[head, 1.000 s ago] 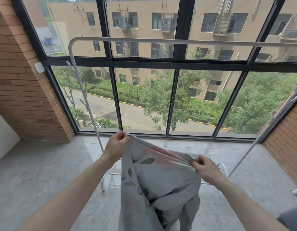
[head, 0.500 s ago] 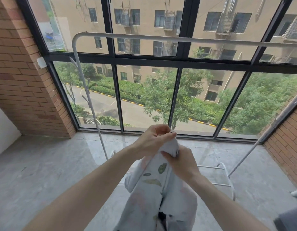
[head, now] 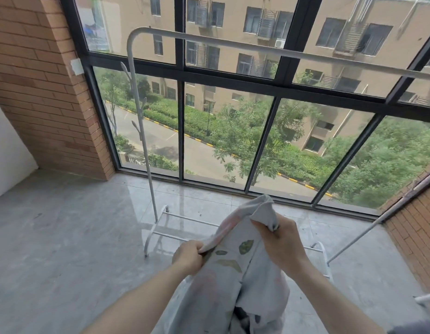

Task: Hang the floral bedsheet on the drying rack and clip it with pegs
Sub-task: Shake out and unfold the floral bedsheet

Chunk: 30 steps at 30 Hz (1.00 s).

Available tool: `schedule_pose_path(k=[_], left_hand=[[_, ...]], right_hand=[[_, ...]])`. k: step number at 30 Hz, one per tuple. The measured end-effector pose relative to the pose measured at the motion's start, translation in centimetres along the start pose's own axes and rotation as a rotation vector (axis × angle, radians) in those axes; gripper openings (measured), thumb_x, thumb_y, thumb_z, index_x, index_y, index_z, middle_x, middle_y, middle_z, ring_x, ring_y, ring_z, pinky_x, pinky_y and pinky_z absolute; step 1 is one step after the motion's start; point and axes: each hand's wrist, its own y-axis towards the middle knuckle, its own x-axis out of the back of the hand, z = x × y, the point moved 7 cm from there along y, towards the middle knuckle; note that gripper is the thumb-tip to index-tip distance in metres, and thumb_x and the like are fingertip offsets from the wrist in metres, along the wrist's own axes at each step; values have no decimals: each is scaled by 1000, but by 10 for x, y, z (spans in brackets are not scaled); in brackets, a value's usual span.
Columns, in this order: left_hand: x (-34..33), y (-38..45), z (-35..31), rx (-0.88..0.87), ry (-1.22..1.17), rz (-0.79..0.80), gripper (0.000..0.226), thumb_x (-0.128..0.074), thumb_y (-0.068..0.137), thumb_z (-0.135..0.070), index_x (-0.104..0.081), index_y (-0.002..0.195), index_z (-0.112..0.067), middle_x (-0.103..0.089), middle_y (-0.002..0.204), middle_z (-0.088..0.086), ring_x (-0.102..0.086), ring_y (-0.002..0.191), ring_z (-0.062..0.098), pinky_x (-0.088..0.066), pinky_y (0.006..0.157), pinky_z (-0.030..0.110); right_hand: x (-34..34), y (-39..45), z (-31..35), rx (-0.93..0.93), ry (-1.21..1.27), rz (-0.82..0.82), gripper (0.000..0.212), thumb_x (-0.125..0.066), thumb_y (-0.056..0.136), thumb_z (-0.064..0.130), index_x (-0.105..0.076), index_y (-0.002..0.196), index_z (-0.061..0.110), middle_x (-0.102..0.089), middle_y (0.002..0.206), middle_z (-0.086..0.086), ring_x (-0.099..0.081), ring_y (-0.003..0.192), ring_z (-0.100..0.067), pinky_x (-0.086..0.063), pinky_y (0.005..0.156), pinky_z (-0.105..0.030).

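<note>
You hold the pale grey floral cotton bedsheet [head: 235, 280] bunched in front of you, low in the head view, well below the top rail of the white tubular metal drying rack [head: 233, 45]. Your left hand [head: 188, 257] grips a folded edge of the sheet, its fingers [head: 197, 249] curled tightly round the cloth. Your right hand [head: 282, 244] sits higher and just beside it, pinching an upper corner of the sheet between thumb and curled fingers, so a peak of fabric stands up above that hand. The rest of the sheet hangs down between your forearms in loose folds, printed with green leaves and faint pink blooms, and runs out of the bottom of the view.

The rack stands between you and the large black-framed glass window [head: 276, 92]. Its left upright curves into the long top rail, and its low base bars rest on the glossy grey tiled floor [head: 64, 237] just beyond your hands. The sheet touches no part of the rack that shows. A red brick wall [head: 40, 88] flanks the window on the left.
</note>
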Motion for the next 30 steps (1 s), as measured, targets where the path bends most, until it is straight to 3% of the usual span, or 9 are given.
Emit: schedule_pose_path(k=[5,9,12,16,18,20,21,27,30], left_hand=[[76,13,-10,-2,-153,-366,37,-48,80,-7,-73,91,-31,-74,95,-2,-65,92,29,-49,71,33],[127,0,-73,-240,-247,-497,38,-49,87,0,-73,107,-21,-74,96,-1,-65,88,24,-45,70,29],[148,-26,-134,-463,-313,-467,34,-51,89,-2,-72,96,-27,-71,79,-10,-61,70,10,-43,57,23],[155,-66,-205,-754,-256,-349,27,-55,86,-4,-73,89,-23,-71,76,-6,-63,69,13,-48,58,28],[144,-84,-230,-869,-170,-279,29,-57,85,1,-74,87,-22,-70,74,-9,-61,67,11,-48,59,27],[137,-95,-243,-916,-140,-224,28,-59,84,4,-75,86,-20,-67,72,-9,-54,65,6,-44,58,23],[138,-98,-246,-928,-143,-198,25,-62,84,4,-74,85,-18,-67,72,-7,-52,64,6,-42,59,24],[146,-50,-145,-448,-434,387,48,-73,81,-21,-65,128,-19,-66,108,1,-65,92,17,-52,85,29],[125,-19,-38,-78,-552,306,59,-64,75,-36,-63,129,-12,-65,127,9,-66,105,27,-52,97,47]], right_hand=[[31,-9,-43,-167,-26,33,39,-73,94,17,-52,66,0,-46,55,5,-35,52,-9,-27,48,-24],[58,-33,-114,-539,-31,34,8,-77,92,18,-73,89,12,-75,86,-6,-69,75,-17,-56,65,-34],[58,-47,-135,-637,-183,80,40,-85,80,23,-62,112,15,-69,117,-5,-67,97,-21,-58,87,-46],[23,-16,-75,-331,-126,141,101,-92,71,45,-35,154,35,-45,143,19,-44,130,-6,-42,105,-34],[0,0,-30,-173,-117,178,79,-87,77,48,-46,144,44,-53,135,26,-50,121,0,-44,98,-26],[-11,14,3,-90,-117,118,20,-78,89,37,-63,95,48,-67,89,23,-60,84,-9,-43,67,-22],[-11,19,12,-26,-127,59,29,-73,94,32,-59,72,45,-61,66,19,-53,66,-10,-35,57,-25],[-7,14,9,55,64,3,35,-53,97,4,-63,74,29,-61,63,9,-43,59,-1,-31,54,-26],[-13,9,15,101,133,32,23,-51,97,-2,-66,85,10,-64,72,-8,-46,65,-9,-34,56,-29]])
